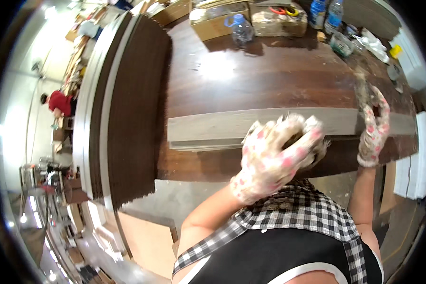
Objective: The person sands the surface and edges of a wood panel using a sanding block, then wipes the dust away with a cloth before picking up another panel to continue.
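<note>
A grey wood-grain plank (213,124) lies across the brown table in front of me, with more thin planks stacked under its near edge. My left hand (274,158), in a white glove with pink dots, is over the plank's middle. Its fingers curl round a fuzzy, soiled wad of rag (321,154), mostly hidden by the glove. By the plank's right part is my right hand (376,128), gloved the same way. Its thumb and fingers are bent but apart, with a dark gap between them and nothing visible in it.
Tall stacks of dark brown boards (135,109) stand on the left. Along the table's far side are cardboard boxes (217,23), a blue-capped jug (242,33), plastic bottles (334,16), scissors (284,11) and a glass jar (341,45). A person in red (61,103) is far left.
</note>
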`<state>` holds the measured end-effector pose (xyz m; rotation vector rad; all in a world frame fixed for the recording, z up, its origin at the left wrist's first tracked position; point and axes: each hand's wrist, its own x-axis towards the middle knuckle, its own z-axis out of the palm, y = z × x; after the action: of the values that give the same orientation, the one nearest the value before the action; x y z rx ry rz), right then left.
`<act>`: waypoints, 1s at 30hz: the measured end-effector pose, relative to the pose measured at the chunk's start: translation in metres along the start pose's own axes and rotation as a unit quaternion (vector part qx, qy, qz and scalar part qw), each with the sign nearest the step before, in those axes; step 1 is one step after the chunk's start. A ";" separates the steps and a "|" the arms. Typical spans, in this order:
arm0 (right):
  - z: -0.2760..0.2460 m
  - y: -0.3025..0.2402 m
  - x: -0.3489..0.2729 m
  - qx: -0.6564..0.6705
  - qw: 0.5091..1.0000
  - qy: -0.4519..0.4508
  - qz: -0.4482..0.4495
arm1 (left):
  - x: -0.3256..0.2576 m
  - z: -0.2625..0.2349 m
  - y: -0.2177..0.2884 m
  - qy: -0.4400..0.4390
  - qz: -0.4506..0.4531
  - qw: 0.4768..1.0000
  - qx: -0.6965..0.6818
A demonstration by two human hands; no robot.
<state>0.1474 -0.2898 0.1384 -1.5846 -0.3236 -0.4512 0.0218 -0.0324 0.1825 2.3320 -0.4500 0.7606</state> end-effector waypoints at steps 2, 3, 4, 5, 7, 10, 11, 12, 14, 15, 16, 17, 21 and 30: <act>0.022 0.023 0.009 0.027 0.999 -0.029 0.018 | 0.028 0.007 0.006 -0.028 -0.036 0.997 0.055; 0.029 0.019 0.008 -0.036 0.997 -0.050 0.038 | 0.029 0.015 -0.003 -0.062 -0.059 0.990 0.109; 0.031 0.025 0.006 -0.021 0.997 -0.050 0.054 | 0.021 0.025 -0.021 -0.066 -0.077 0.987 0.125; 0.029 0.033 0.005 -0.010 0.996 -0.048 0.070 | 0.011 0.033 -0.039 -0.070 -0.092 0.984 0.136; 0.022 0.035 0.008 0.004 0.997 -0.035 0.065 | 0.000 0.024 -0.055 -0.029 -0.168 0.977 0.130; 0.021 0.035 0.007 0.031 0.997 -0.031 0.058 | -0.056 -0.027 -0.104 0.059 -0.205 0.946 0.245; 0.018 0.037 0.008 0.027 0.998 -0.031 0.055 | -0.078 -0.053 -0.120 0.155 -0.345 0.924 0.059; 0.013 0.036 0.009 0.009 0.996 -0.056 0.066 | -0.100 -0.081 -0.135 0.304 -0.436 0.838 -0.120; 0.010 0.032 0.015 0.001 0.991 -0.090 0.101 | -0.138 -0.142 -0.146 0.184 -0.345 0.864 0.316; 0.021 0.019 0.021 0.001 0.992 -0.087 0.096 | -0.152 -0.159 -0.141 0.210 -0.373 0.847 0.315; 0.038 -0.001 0.030 -0.050 0.983 -0.167 0.064 | -0.156 -0.169 -0.123 0.249 -0.480 0.822 0.180; 0.062 -0.021 0.035 -0.097 0.962 -0.254 0.036 | -0.155 -0.178 -0.102 0.233 -0.486 0.837 0.100; 0.183 -0.054 0.055 -0.087 0.866 -0.473 -0.135 | -0.106 -0.135 -0.067 0.053 -0.262 0.952 -0.148; 0.360 -0.035 -0.015 -0.005 0.738 -0.648 -0.188 | -0.105 -0.080 -0.072 -0.188 -0.196 0.962 0.008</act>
<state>0.1497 0.0716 0.1514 -1.6102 -1.7273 0.4666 -0.0571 0.0866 0.1343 2.4755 -0.1269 0.1340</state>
